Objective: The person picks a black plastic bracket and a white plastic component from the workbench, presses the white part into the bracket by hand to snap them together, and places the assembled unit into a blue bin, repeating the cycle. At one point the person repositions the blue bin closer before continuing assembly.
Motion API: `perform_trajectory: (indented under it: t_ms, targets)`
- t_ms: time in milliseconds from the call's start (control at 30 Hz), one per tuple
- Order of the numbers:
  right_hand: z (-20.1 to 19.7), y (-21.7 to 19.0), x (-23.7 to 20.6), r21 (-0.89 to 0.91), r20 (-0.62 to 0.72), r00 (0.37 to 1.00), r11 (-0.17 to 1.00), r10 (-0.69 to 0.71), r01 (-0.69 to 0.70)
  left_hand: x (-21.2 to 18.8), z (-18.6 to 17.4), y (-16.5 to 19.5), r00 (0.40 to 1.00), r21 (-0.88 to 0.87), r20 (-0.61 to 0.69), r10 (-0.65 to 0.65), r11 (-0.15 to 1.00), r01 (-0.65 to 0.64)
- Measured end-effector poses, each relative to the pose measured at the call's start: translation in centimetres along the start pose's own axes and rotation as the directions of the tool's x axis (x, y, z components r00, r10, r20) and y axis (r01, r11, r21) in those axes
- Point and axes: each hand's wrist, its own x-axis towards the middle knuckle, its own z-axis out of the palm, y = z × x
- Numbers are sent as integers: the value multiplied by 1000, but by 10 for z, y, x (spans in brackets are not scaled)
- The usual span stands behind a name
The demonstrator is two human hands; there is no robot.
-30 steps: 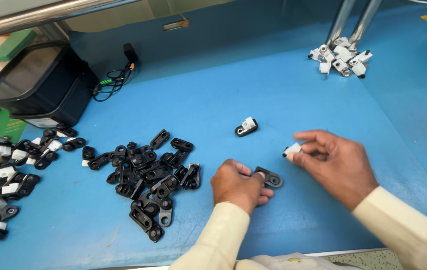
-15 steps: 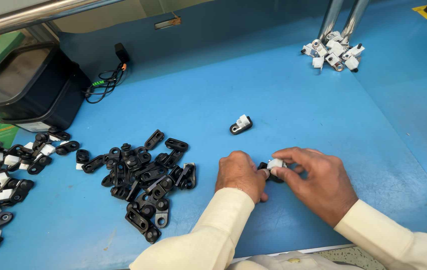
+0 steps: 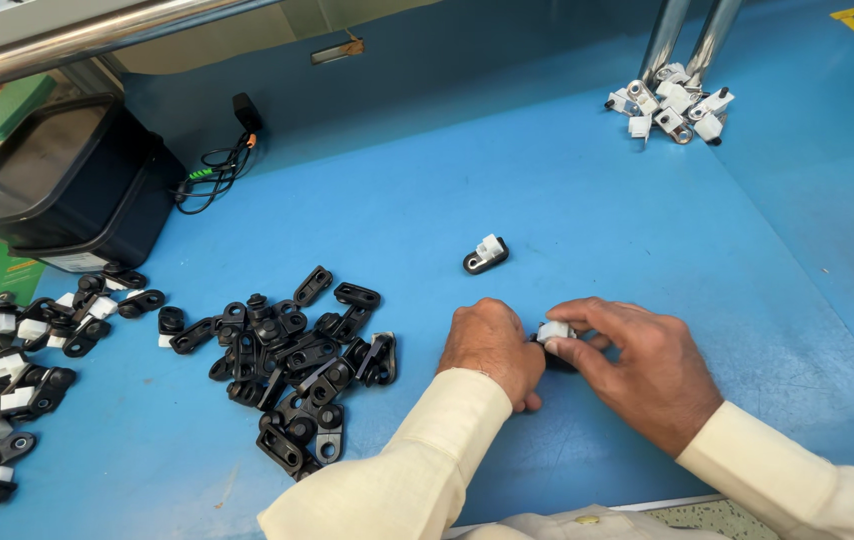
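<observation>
I am working on a blue table point(image 3: 587, 200); at six o'clock my left hand point(image 3: 492, 350) and right hand point(image 3: 637, 365) are pinching a white clip point(image 3: 553, 331) together. Uneven pressure is risking it popping loose.

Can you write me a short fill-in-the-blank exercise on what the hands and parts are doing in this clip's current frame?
1. Both hands, the left hand and the right hand, meet around a small ____ plastic piece.
2. The table surface is ____ in colour.
3. The loose pile of black brackets lies on the person's ____ side.
4. One assembled black-and-white part lies alone, ____ from both hands.

Missing words: white; blue; left; apart
</observation>
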Motion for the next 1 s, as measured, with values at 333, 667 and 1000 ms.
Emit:
perform_trajectory:
  t_ms: [333, 667, 1000]
  targets:
    - [3, 6, 0, -97, 17, 967, 962, -255, 256, 2, 0, -5, 999, -67, -24, -27, 997, 26]
    - [-5, -5, 19, -57, 214, 971, 994, 105, -95, 3, 22, -22, 914, 280, -293, 281, 939, -199]
    - [-6, 8, 37, 149, 319, 889, 909, 329, -390, -5, 24, -27, 996, -360, -63, 57, 930, -76]
